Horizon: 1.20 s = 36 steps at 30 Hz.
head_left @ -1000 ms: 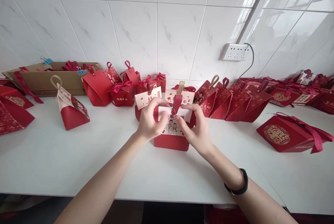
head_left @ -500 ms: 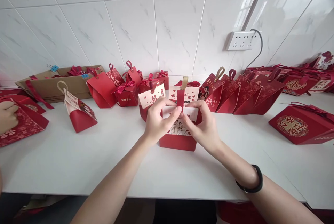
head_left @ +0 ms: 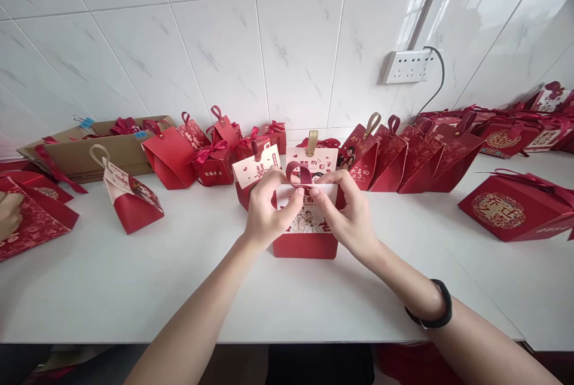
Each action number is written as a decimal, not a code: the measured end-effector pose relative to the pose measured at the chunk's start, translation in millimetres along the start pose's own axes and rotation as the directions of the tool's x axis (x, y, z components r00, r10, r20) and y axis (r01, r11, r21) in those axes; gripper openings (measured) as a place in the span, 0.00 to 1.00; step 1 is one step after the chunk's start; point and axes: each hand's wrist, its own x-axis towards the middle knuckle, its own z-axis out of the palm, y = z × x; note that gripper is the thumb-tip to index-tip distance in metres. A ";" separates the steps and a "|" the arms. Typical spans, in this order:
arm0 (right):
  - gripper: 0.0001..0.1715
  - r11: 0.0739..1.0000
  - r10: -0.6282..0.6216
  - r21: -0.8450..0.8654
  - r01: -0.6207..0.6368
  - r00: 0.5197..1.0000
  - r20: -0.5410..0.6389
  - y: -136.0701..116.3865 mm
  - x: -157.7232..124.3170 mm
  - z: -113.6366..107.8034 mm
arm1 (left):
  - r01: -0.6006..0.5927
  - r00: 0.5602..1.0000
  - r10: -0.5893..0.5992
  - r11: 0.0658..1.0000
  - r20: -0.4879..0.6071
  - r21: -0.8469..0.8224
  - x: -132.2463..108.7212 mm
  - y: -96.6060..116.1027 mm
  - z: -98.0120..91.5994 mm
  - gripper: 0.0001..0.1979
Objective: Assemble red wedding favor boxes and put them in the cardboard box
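A red and white gift box (head_left: 305,246) with a printed couple stands upright on the table in front of me. Its dark red ribbon handle (head_left: 295,172) curves up in a loop above the top edge. My left hand (head_left: 270,205) pinches the box's top edge by the ribbon from the left, thumb in front and fingers behind. From the right, my right hand (head_left: 344,208) pinches the same edge, its thumb close to the left one. Right behind stand a white-topped box (head_left: 255,170) and another with a gold ribbon loop (head_left: 311,156).
Several red gift boxes (head_left: 417,155) line the wall. A cardboard carton (head_left: 98,161) with ribbons stands back left, a small box (head_left: 134,208) before it. Another person's hand (head_left: 9,213) touches a red box at far left. A larger red box (head_left: 515,211) sits right.
The ribbon, upright as a flat strip before, now bends over into a loop to the left. Both hands stay at the box's top edge. The view has shifted slightly.
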 end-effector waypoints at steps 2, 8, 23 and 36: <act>0.04 1.000 0.007 -0.010 -0.007 1.000 0.002 0.0 0.3 -0.3 | 0.001 1.000 -0.001 1.000 -0.005 0.010 -0.1 0.8 0.0 0.02; 0.04 1.000 -0.001 0.002 0.001 0.999 0.039 0.3 0.4 -1.2 | 0.061 0.998 -0.060 0.998 -0.018 0.035 2.4 8.0 -1.3 0.09; 0.05 0.999 -0.024 -0.043 0.026 0.998 0.050 1.6 2.3 -4.2 | -0.096 0.995 0.094 0.995 0.043 0.040 0.9 2.8 -2.6 0.02; 0.15 0.997 0.041 -0.056 -0.044 0.998 -0.043 -14.4 14.2 0.1 | -0.140 0.979 0.159 0.980 -0.129 0.141 -8.9 1.4 6.3 0.09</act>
